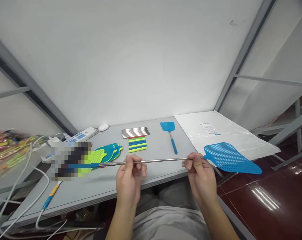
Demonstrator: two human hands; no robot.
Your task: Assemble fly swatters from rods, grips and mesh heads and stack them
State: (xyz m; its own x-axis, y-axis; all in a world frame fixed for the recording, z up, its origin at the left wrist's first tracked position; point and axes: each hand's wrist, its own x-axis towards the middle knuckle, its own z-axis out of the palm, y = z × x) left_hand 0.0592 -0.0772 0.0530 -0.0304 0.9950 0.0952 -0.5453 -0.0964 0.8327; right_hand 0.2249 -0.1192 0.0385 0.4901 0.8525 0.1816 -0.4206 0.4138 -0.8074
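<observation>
Head view, clock-face from its centre: at 9 to 8 o'clock a white power strip lies on the grey surface, with a white mouse beside it. At 8 o'clock a stack of mesh heads, blue and green, is spread out; the blue grip of the held swatter runs over it, its far end lost in a blurred patch. Nearer the centre, metal rods lie side by side, with coloured tubes just below them at 7 o'clock.

The left hand, also at 7 o'clock, pinches the swatter's shaft between thumb and fingers. At 4 o'clock a shorter blue swatter rests apart, handle pointing to 5. The right hand, at 4 o'clock too, pinches the same shaft close to the neck of the blue mesh paddle, which reaches past the surface's edge at 3 to 4 o'clock. A white plastic bag lies beyond it at 3.

For good control, I'd judge, 2 light pinches suit this thin shaft: force along its line, no sideways bending, and fingertips clear of the sliding joints, where skin could get nipped. The wide paddle could twist, so the right hand is well placed near its neck.
</observation>
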